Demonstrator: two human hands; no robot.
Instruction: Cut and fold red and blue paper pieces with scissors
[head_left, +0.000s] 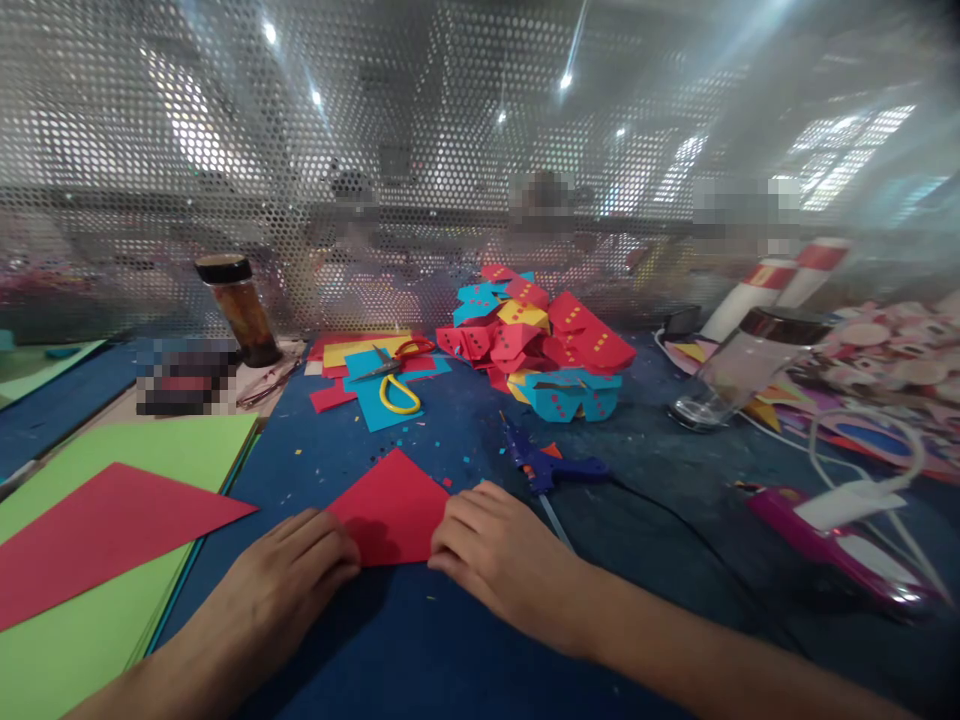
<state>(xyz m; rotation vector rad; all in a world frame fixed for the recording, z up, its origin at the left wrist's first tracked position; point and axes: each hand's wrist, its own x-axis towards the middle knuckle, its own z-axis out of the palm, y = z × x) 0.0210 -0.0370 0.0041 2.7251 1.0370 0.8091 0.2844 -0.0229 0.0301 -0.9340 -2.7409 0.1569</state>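
Observation:
A red paper triangle (394, 505) lies flat on the blue table (420, 640) right in front of me. My left hand (289, 575) rests on its lower left corner, fingers curled and pressing down. On the lower right edge sits my right hand (491, 555), its fingers bent and pressed onto the paper. Both hands hold the folded sheet against the table.
A stack of green sheets (112, 620) with a red triangle (97, 530) on top lies at left. Yellow-handled scissors (394, 385) rest on paper scraps behind. A pile of red and blue paper pieces (544, 345), a blue glue gun (547, 465), a jar (240, 305) and a tipped glass jar (739, 375) stand farther back.

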